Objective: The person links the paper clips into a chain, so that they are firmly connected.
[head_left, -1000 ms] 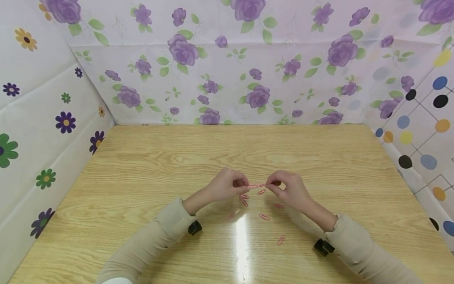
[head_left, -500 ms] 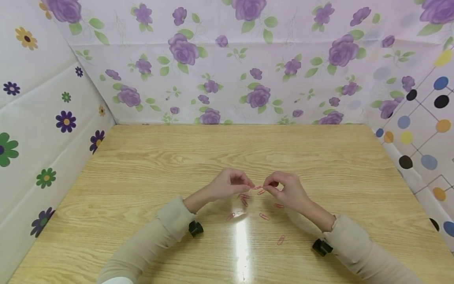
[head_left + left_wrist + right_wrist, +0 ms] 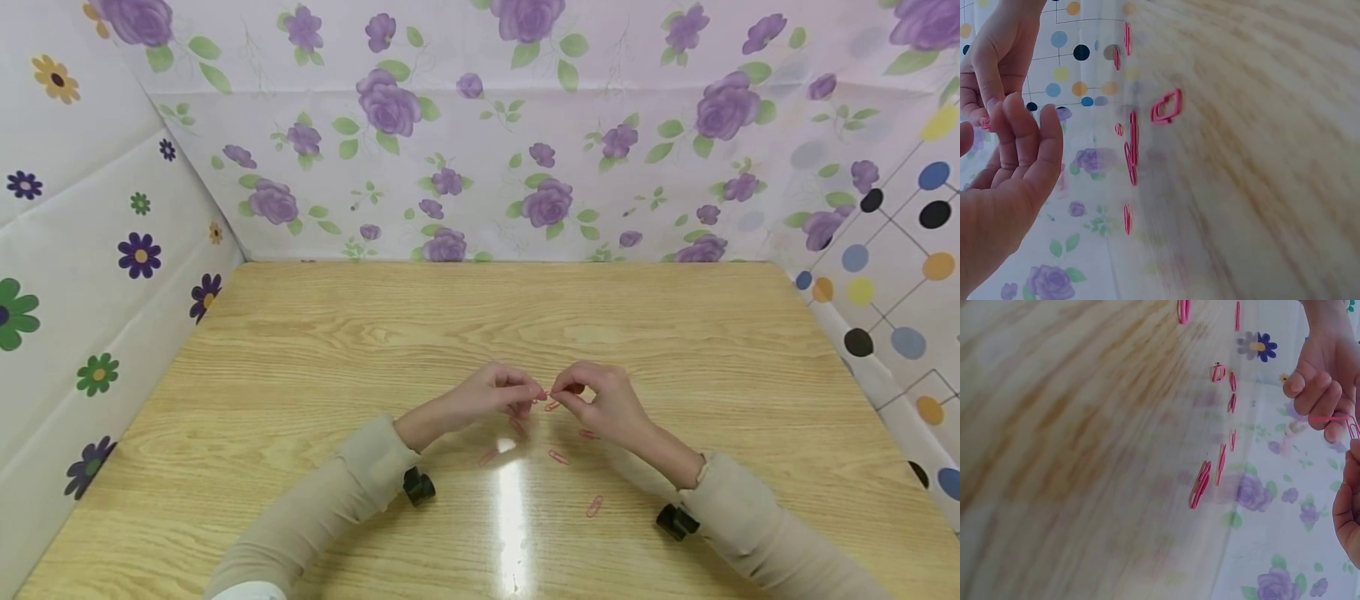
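My left hand [image 3: 491, 396] and right hand [image 3: 603, 402] meet just above the table, fingertips close together. Between them in the right wrist view, one pink paper clip [image 3: 1330, 417] runs from the left fingers and meets a second pink paper clip [image 3: 1353, 429] at the right fingertips. The right thumb and index finger pinch that second clip. My left thumb and index finger hold the first clip, while the other left fingers are loosely bent. A bit of pink [image 3: 985, 124] shows between the hands in the left wrist view; the fingers hide most of it.
Several loose pink paper clips lie on the wooden table [image 3: 360, 333], including one below the hands [image 3: 558, 457] and one nearer the front [image 3: 594, 506]. Patterned cloth walls [image 3: 465, 167] stand behind and at both sides. A bright glare streak crosses the tabletop.
My left hand has moved right, toward the right hand, and its fingers have shifted along the held clip. The gap between the hands has narrowed. My right hand has moved slightly left.
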The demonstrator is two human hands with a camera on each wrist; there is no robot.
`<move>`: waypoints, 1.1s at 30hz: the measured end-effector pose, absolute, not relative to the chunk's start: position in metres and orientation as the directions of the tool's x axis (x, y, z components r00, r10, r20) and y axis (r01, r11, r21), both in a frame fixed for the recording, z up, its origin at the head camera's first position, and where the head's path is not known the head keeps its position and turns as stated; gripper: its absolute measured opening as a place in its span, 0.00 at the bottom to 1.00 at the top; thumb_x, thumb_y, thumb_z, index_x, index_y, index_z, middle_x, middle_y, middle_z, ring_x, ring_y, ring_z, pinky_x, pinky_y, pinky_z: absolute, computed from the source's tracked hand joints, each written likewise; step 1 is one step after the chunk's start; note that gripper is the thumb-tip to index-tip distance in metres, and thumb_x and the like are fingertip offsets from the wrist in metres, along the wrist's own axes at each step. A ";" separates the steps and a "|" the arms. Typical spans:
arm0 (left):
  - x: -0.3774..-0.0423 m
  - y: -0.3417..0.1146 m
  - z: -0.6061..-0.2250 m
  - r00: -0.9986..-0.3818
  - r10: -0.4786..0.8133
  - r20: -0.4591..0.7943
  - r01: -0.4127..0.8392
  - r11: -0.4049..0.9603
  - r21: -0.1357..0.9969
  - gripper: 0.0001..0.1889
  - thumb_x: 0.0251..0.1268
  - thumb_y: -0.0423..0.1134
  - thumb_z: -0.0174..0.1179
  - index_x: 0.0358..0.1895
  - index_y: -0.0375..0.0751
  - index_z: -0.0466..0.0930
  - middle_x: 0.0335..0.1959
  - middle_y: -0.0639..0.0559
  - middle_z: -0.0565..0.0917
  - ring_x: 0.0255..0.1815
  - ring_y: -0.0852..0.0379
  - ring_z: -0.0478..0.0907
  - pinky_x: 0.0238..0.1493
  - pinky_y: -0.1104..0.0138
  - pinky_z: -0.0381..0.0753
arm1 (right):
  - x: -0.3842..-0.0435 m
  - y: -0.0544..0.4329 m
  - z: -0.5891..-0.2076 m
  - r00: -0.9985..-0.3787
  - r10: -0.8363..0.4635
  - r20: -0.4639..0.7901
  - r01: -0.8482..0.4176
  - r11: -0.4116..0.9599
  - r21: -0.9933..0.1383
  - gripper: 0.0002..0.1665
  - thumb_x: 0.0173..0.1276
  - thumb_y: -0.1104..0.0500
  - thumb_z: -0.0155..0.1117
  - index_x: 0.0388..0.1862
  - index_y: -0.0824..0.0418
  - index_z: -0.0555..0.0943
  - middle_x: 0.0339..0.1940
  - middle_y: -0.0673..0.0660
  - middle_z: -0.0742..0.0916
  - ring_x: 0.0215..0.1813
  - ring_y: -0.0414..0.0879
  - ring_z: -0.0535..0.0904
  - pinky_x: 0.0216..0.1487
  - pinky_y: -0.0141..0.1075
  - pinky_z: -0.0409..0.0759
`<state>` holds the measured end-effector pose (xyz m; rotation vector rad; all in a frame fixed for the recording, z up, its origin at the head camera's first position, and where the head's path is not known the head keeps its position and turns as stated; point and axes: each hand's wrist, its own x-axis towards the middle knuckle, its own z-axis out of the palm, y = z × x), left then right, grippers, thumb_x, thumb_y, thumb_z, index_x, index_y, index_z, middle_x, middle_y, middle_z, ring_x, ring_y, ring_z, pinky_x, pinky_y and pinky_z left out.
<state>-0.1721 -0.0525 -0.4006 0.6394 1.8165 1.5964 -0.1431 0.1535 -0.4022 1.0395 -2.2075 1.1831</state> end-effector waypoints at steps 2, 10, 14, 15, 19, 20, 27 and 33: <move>-0.172 -0.052 -0.402 -0.680 0.722 -0.129 -0.024 0.154 0.988 0.16 0.69 0.35 0.48 0.47 0.22 0.75 0.19 0.48 0.75 0.25 0.49 0.75 0.38 0.51 0.78 | -0.143 0.153 -0.402 -0.624 -0.413 0.663 -0.781 0.357 -0.512 0.14 0.47 0.76 0.68 0.24 0.59 0.80 0.23 0.50 0.83 0.25 0.40 0.76 0.26 0.33 0.77; -0.172 -0.049 -0.403 -0.698 0.709 -0.104 0.010 0.154 0.988 0.14 0.67 0.33 0.51 0.45 0.21 0.76 0.26 0.34 0.78 0.19 0.41 0.67 0.35 0.47 0.77 | -0.144 0.154 -0.403 -0.633 -0.410 0.657 -0.774 0.360 -0.521 0.14 0.46 0.77 0.68 0.23 0.59 0.80 0.22 0.50 0.83 0.25 0.39 0.76 0.26 0.32 0.76; -0.171 -0.049 -0.402 -0.701 0.708 -0.085 0.039 0.157 0.987 0.14 0.67 0.32 0.51 0.43 0.20 0.76 0.32 0.27 0.77 0.24 0.33 0.69 0.34 0.47 0.78 | -0.144 0.158 -0.404 -0.641 -0.424 0.640 -0.768 0.370 -0.523 0.14 0.46 0.76 0.68 0.25 0.59 0.80 0.23 0.48 0.82 0.25 0.38 0.74 0.26 0.31 0.75; -0.170 -0.049 -0.402 -0.707 0.703 -0.079 0.056 0.166 0.984 0.14 0.67 0.33 0.51 0.43 0.20 0.77 0.32 0.27 0.77 0.24 0.35 0.69 0.32 0.49 0.79 | -0.144 0.159 -0.404 -0.641 -0.428 0.637 -0.767 0.374 -0.521 0.14 0.46 0.75 0.69 0.25 0.59 0.79 0.24 0.48 0.82 0.25 0.37 0.74 0.26 0.31 0.74; -0.170 -0.051 -0.399 -0.726 0.685 -0.058 0.122 0.212 0.970 0.13 0.66 0.34 0.52 0.41 0.23 0.78 0.30 0.29 0.76 0.21 0.50 0.68 0.27 0.58 0.75 | -0.145 0.166 -0.405 -0.661 -0.435 0.612 -0.750 0.403 -0.524 0.14 0.46 0.74 0.70 0.26 0.59 0.79 0.25 0.48 0.82 0.26 0.37 0.73 0.26 0.32 0.74; -0.170 -0.052 -0.399 -0.730 0.682 -0.057 0.125 0.215 0.969 0.13 0.66 0.34 0.52 0.41 0.24 0.79 0.29 0.30 0.76 0.20 0.53 0.67 0.26 0.61 0.73 | -0.145 0.167 -0.405 -0.665 -0.439 0.604 -0.747 0.407 -0.526 0.14 0.46 0.75 0.69 0.26 0.59 0.79 0.25 0.48 0.82 0.26 0.37 0.73 0.26 0.32 0.74; -0.169 -0.055 -0.397 -0.739 0.671 -0.056 0.123 0.217 0.968 0.12 0.65 0.33 0.53 0.41 0.24 0.79 0.20 0.49 0.75 0.19 0.57 0.66 0.20 0.70 0.66 | -0.143 0.181 -0.410 -0.722 -0.486 0.492 -0.691 0.472 -0.548 0.11 0.47 0.74 0.69 0.25 0.61 0.79 0.25 0.50 0.82 0.25 0.37 0.74 0.23 0.33 0.74; -0.170 -0.058 -0.396 -0.749 0.659 -0.066 0.120 0.233 0.965 0.12 0.66 0.33 0.53 0.41 0.25 0.79 0.17 0.51 0.72 0.18 0.57 0.65 0.19 0.71 0.63 | -0.142 0.190 -0.414 -0.784 -0.507 0.358 -0.616 0.557 -0.557 0.09 0.47 0.73 0.69 0.26 0.63 0.80 0.24 0.51 0.81 0.26 0.41 0.74 0.25 0.34 0.75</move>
